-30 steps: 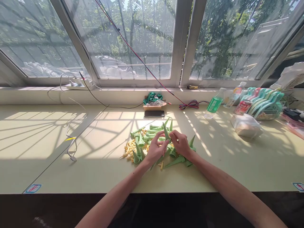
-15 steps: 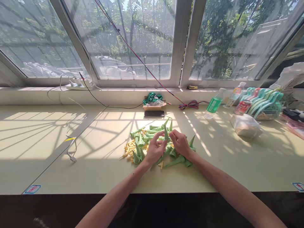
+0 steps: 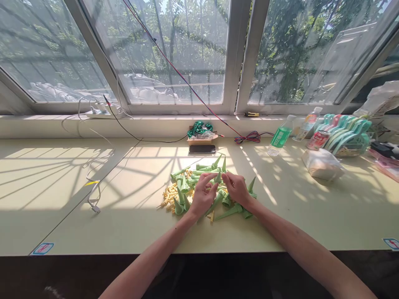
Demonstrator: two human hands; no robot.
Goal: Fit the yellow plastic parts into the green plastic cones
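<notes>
Between the thumb and index finger of my left hand [image 3: 203, 196] is a green pointed cone [image 3: 218, 177], held above a pile of similar parts. Close on its right, my right hand [image 3: 238, 190] has its fingers pinched together; what lies in them is too small or hidden to make out. Under and around both hands lie several green cones and tubes [image 3: 230, 212], some standing tip up, others on their sides. Small yellow peg-like pieces [image 3: 171, 195] are heaped at the pile's left, and a few lie at its front [image 3: 212, 216].
Behind the pile are a black phone [image 3: 202, 149] and a small box [image 3: 202, 141] with green ribbon. A bottle [image 3: 281, 136], a can [image 3: 318, 140] and a wrapped packet [image 3: 323, 164] stand to the right. A white cable [image 3: 95, 195] lies on the left.
The green cone in my left hand has dropped lower between the fingers, and less of it shows. My right hand stays almost in place beside it.
</notes>
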